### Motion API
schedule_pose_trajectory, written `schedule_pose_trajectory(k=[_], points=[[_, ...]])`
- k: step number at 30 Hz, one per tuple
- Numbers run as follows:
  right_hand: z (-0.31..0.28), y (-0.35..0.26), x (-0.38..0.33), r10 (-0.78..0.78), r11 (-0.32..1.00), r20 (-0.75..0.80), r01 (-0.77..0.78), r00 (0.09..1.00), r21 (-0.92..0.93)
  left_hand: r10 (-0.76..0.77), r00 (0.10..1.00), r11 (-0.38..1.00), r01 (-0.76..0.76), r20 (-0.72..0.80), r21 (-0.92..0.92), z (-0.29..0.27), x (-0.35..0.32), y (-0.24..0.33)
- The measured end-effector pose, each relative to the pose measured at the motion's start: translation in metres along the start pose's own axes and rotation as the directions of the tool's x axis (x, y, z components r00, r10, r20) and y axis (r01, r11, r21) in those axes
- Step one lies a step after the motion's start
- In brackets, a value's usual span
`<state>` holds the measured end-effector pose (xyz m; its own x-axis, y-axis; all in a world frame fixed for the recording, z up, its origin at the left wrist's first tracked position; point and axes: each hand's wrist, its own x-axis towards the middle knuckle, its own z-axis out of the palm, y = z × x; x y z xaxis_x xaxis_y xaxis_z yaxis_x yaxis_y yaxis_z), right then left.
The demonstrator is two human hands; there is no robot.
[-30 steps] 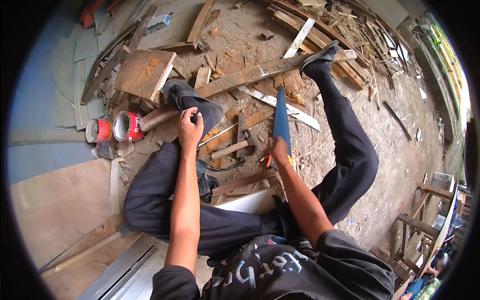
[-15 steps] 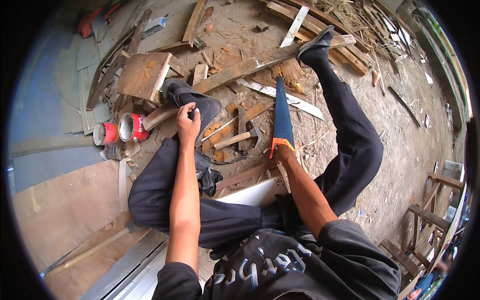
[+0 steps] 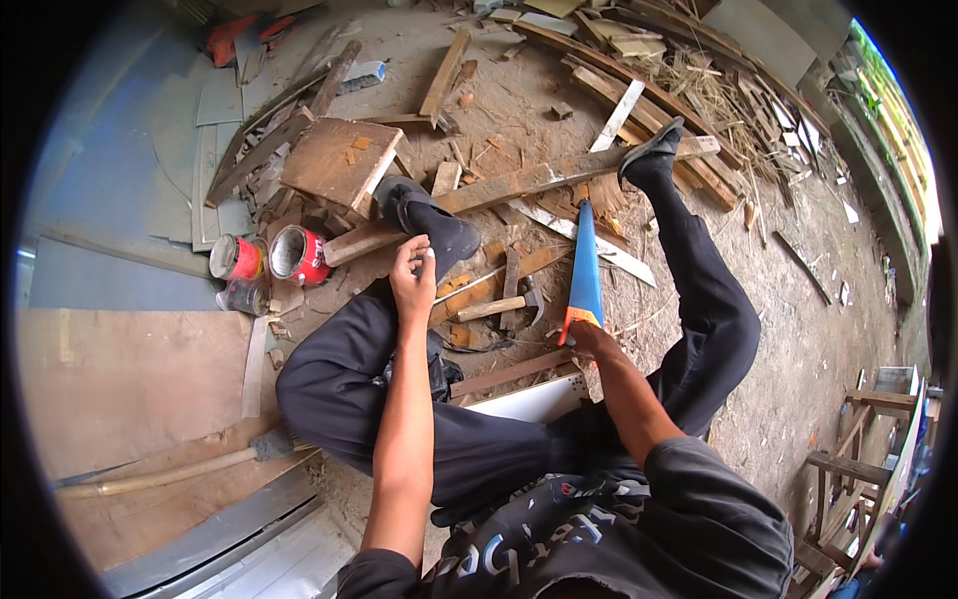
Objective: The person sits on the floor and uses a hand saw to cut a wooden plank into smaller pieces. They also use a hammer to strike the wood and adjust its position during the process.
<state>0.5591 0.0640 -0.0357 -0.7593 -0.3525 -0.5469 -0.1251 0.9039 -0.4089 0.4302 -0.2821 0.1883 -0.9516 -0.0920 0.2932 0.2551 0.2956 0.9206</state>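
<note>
My right hand [image 3: 596,342] is closed round the orange handle [image 3: 579,316] of a handsaw with a long blue blade [image 3: 586,262]. The blade points away from me, its tip short of a long wooden plank [image 3: 529,182] and over a white strip [image 3: 624,258]. My left hand [image 3: 412,280] hovers by my left shoe [image 3: 436,222], fingers curled and thumb pressed toward them. Whatever may be pinched there is too small to make out. A claw hammer [image 3: 499,305] with a wooden handle lies between my hands, among wood scraps.
My left foot is beside the plank and my right foot rests on it. Two red cans [image 3: 299,257] stand at left, near a square wooden board [image 3: 339,162]. A long-handled tool [image 3: 160,484] lies lower left. Timber piles [image 3: 639,75] fill the far right; a wooden frame [image 3: 848,469] stands at right.
The whole view has shifted, so the scene sits lower and further right. The saw blade looks brighter. Both hands keep much the same pose and place among the things.
</note>
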Motion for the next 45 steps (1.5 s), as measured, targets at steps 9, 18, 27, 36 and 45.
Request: schedule_pose_trajectory(k=[9, 18, 27, 36, 45], points=[[-0.078, -0.023, -0.045, 0.082, 0.930, -0.629, 0.167, 0.773, 0.327, -0.067, 0.984, 0.947, 0.010, -0.167, -0.320, 0.061, 0.003, 0.020], [-0.203, -0.169, -0.132, 0.578, 0.726, -0.755, 0.227, 0.309, 0.649, -0.086, 0.972, 0.931, 0.000, -0.219, -0.365, 0.078, 0.007, 0.005], [-0.186, -0.180, -0.107, 0.666, 0.612, -0.647, 0.225, 0.372, 0.759, -0.130, 0.985, 0.941, 0.088, -0.111, -0.325, 0.107, -0.004, 0.002], [-0.193, -0.147, -0.072, 0.578, 0.674, -0.692, 0.226, 0.432, 0.704, -0.074, 0.977, 0.996, 0.083, 0.201, -0.033, 0.119, -0.023, 0.015], [-0.184, -0.138, -0.045, 0.592, 0.459, -0.507, 0.255, 0.626, 0.851, -0.172, 0.905, 0.947, 0.043, 0.390, 0.318, 0.109, 0.023, 0.012]])
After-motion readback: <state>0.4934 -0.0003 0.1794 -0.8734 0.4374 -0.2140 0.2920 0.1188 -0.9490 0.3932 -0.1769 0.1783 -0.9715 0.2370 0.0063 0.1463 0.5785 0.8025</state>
